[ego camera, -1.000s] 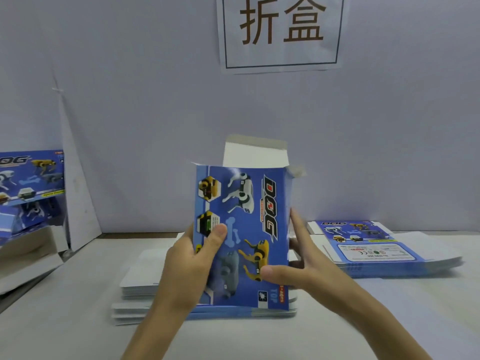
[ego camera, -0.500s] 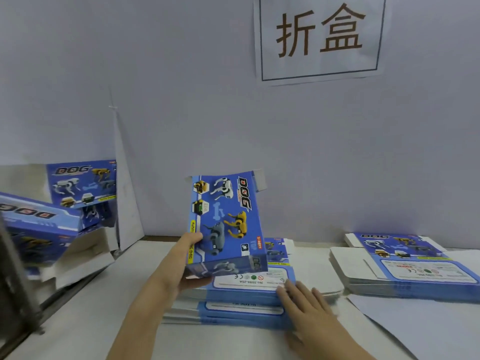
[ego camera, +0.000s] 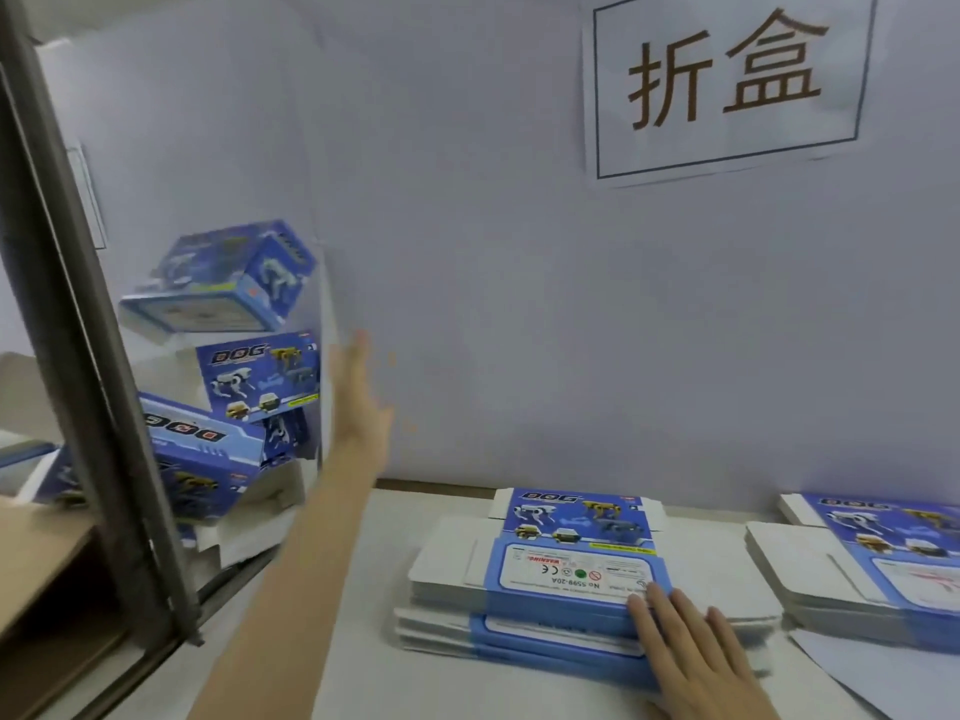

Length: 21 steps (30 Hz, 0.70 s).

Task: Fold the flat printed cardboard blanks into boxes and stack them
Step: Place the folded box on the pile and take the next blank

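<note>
This was a packing workstation. A paper sign point(ego camera: 727, 85) hung on the partition point(ego camera: 519, 304); stacked flat blanks point(ego camera: 571, 569) lay on the table point(ego camera: 374, 553).

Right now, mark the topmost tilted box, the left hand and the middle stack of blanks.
topmost tilted box point(ego camera: 218, 267): head view, blue upper face.
left hand point(ego camera: 363, 407): head view, palm.
middle stack of blanks point(ego camera: 571, 522): head view, top blank's printed panel.

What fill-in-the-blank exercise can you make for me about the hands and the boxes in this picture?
1. The right hand rests on the stack of flat blanks, while the raised left hand holds ____.
2. The printed box in the pile at the left shows the word ____.
3. The paper sign hangs on the ____.
Missing words: nothing; DOG; wall.
</note>
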Tool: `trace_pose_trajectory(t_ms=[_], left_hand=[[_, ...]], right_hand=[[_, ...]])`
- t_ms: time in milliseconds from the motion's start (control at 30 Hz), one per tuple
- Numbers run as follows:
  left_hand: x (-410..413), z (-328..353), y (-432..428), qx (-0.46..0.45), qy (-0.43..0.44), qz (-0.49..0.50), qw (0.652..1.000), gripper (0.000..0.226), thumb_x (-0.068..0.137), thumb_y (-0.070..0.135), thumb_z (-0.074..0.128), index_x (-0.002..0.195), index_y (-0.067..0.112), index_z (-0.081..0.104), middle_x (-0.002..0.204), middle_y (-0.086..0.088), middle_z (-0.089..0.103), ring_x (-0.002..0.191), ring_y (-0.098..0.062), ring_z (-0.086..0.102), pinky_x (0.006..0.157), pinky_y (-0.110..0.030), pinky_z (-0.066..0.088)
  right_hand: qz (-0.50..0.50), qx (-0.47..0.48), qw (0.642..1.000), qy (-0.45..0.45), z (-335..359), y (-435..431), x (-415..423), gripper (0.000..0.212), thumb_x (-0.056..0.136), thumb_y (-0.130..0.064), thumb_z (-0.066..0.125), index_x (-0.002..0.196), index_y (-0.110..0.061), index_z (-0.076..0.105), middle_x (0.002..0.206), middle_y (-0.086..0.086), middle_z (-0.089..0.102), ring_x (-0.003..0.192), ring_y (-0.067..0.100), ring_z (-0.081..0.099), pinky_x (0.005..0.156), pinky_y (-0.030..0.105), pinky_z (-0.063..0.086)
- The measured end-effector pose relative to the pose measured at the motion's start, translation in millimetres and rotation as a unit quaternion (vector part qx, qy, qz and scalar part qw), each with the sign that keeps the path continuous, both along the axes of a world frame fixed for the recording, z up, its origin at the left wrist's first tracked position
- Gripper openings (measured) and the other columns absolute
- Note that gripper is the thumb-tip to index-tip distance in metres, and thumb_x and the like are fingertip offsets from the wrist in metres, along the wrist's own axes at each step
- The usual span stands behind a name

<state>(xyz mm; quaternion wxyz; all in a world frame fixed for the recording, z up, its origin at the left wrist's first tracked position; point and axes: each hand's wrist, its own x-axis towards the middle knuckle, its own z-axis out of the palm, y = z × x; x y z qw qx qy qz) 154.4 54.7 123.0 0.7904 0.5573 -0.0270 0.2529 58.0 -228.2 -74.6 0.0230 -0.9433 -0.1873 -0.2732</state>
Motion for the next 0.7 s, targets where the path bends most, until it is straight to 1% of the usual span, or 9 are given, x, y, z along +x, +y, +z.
trace_pose_trajectory(t_ms=[67, 100, 167, 267, 333, 400, 467, 533, 700], left_hand=[[0, -44, -31, 0.25, 0.007, -0.021, 0.968, 0.043, 0.098, 0.026, 0.05, 0.139, 0.014, 0.046, 0.132, -0.005, 0.056, 0.115, -0.012, 0.054, 0.099, -0.022, 0.039], [-3, -72, -45, 0.382, 0.011, -0.059, 0.922, 0.041, 0.097, 0.026, 0.053, 0.136, 0.015, 0.049, 0.133, -0.002, 0.056, 0.116, -0.01, 0.053, 0.099, -0.021, 0.039], [-12, -130, -69, 0.618, 0.015, -0.138, 0.774, 0.051, 0.095, 0.043, 0.052, 0.142, 0.026, 0.043, 0.149, 0.006, 0.04, 0.134, -0.011, 0.037, 0.112, -0.028, 0.027], [-26, -183, -87, 0.777, -0.031, -0.086, 0.623, 0.063, 0.097, 0.056, 0.033, 0.152, 0.031, 0.015, 0.16, 0.008, 0.009, 0.147, -0.009, 0.004, 0.118, -0.033, -0.002], [-30, -192, -91, 0.79, -0.055, -0.032, 0.609, 0.062, 0.1, 0.053, 0.025, 0.153, 0.029, 0.005, 0.161, 0.009, 0.001, 0.147, -0.007, -0.002, 0.117, -0.028, -0.006], [-32, -194, -92, 0.798, -0.054, -0.022, 0.6, 0.061, 0.101, 0.05, 0.023, 0.153, 0.026, 0.001, 0.161, 0.009, -0.002, 0.147, -0.007, -0.002, 0.115, -0.023, -0.006], [-33, -194, -93, 0.804, -0.053, -0.026, 0.591, 0.06, 0.102, 0.047, 0.022, 0.153, 0.024, 0.0, 0.16, 0.008, -0.002, 0.147, -0.007, -0.001, 0.115, -0.02, -0.005], [-33, -191, -92, 0.81, -0.049, -0.032, 0.584, 0.058, 0.103, 0.044, 0.022, 0.153, 0.024, 0.0, 0.161, 0.008, -0.001, 0.147, -0.006, 0.0, 0.116, -0.021, -0.002], [-37, -189, -91, 0.784, -0.085, -0.029, 0.614, 0.052, 0.104, 0.037, 0.025, 0.153, 0.022, 0.013, 0.159, 0.008, 0.011, 0.146, -0.009, 0.013, 0.117, -0.023, 0.011]], right_hand=[[-0.024, -0.026, 0.999, -0.002, -2, 0, -3, 0.061, 0.098, -0.054, 0.022, 0.146, -0.016, 0.025, 0.161, 0.008, 0.01, 0.148, 0.019, -0.007, 0.116, 0.034, -0.01], [-0.04, -0.032, 0.999, -0.005, -2, 1, -3, 0.065, 0.09, -0.057, 0.047, 0.138, -0.015, 0.035, 0.155, 0.011, 0.03, 0.149, 0.021, 0.007, 0.116, 0.034, -0.01], [-0.072, -0.019, 0.995, 0.059, -5, 3, -3, 0.106, 0.033, -0.049, 0.092, 0.121, -0.013, 0.045, 0.132, 0.014, 0.059, 0.145, 0.022, 0.025, 0.116, 0.034, -0.009], [-0.092, 0.008, 0.993, 0.068, -1, 2, -8, 0.12, 0.012, -0.041, 0.091, 0.118, -0.012, 0.045, 0.107, 0.008, 0.073, 0.107, 0.025, 0.067, 0.117, 0.033, -0.008], [-0.096, -0.012, 0.992, 0.086, 1, 2, -11, 0.116, 0.015, -0.042, 0.089, 0.119, -0.013, 0.046, 0.107, 0.007, 0.073, 0.093, 0.025, 0.072, 0.116, 0.033, -0.005], [-0.087, -0.056, 0.987, 0.123, 11, 5, -17, 0.11, 0.031, -0.047, 0.088, 0.128, -0.01, 0.05, 0.121, 0.011, 0.067, 0.107, 0.026, 0.067, 0.115, 0.034, -0.002], [-0.08, -0.036, 0.98, 0.179, 19, 3, -17, 0.091, 0.077, -0.046, 0.069, 0.15, -0.012, 0.026, 0.156, 0.013, 0.026, 0.143, 0.025, 0.029, 0.117, 0.036, -0.006], [-0.045, 0.001, 0.973, 0.226, 29, -2, -16, 0.067, 0.098, -0.037, 0.042, 0.154, -0.026, 0.006, 0.162, -0.002, -0.001, 0.149, 0.016, -0.001, 0.118, 0.034, -0.006], [-0.049, 0.086, 0.965, 0.245, 40, -14, -17, 0.056, 0.101, -0.037, 0.037, 0.152, -0.026, 0.016, 0.16, -0.011, 0.012, 0.146, 0.008, 0.01, 0.117, 0.024, 0.011]])
